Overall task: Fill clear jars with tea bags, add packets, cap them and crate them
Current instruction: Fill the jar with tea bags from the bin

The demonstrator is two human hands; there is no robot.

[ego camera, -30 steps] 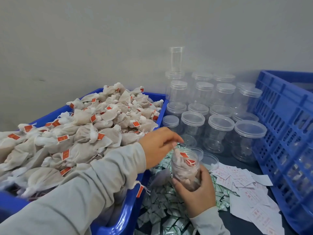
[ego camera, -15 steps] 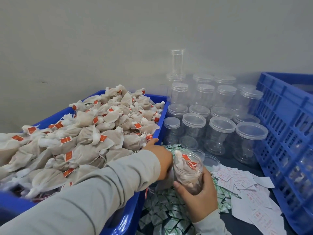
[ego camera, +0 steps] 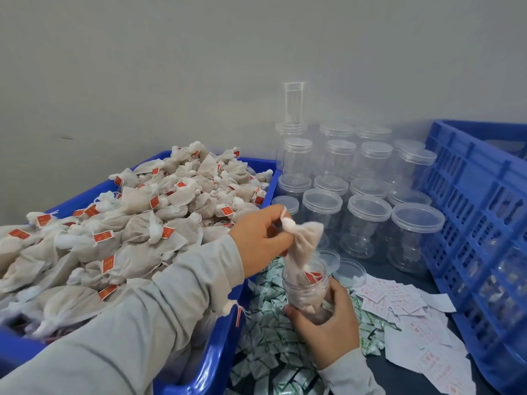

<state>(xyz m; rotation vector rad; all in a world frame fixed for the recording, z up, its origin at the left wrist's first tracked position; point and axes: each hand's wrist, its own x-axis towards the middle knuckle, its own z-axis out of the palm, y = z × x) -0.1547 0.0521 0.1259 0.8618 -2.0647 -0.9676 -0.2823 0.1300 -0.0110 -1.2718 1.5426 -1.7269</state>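
Over the open clear plastic jar (ego camera: 306, 289), steadied upright by the gripping right hand (ego camera: 328, 323), the left hand (ego camera: 261, 240) pinches a beige gauze tea bag (ego camera: 302, 243) to feed it in.

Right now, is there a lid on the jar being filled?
No: the jar in the right hand stands open, a tea bag entering it.

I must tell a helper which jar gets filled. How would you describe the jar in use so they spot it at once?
Start at the blue bin heaped with tea bags. By its near right corner, over green-white packets, stands the jar. Only it is uncapped, part-filled and held by the right hand.
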